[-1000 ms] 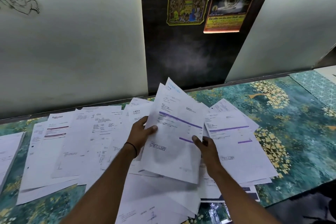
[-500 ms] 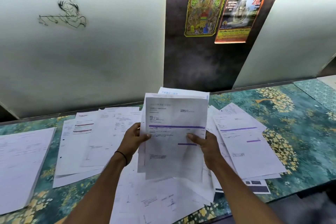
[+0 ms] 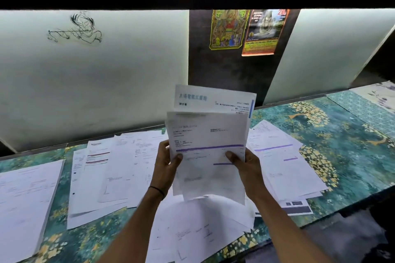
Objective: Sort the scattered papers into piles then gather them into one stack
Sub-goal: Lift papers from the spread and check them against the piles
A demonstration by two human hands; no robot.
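I hold a small bundle of white sheets upright above the table, the front one marked with purple bars and a taller sheet with blue print behind it. My left hand grips the bundle's left edge and my right hand grips its right edge. Loose papers lie scattered beneath the bundle. A spread of printed sheets lies to the left, a thick neat pile at the far left, and a pile with purple bars to the right.
The table has a teal cloth with yellow flowers; its front edge runs along the lower right. A pale wall with a line drawing rises right behind the table. Two colourful posters hang on a dark panel.
The held bundle has risen higher and squared up between both hands, and a taller blue-printed sheet now sticks out behind. The view has tilted upward.
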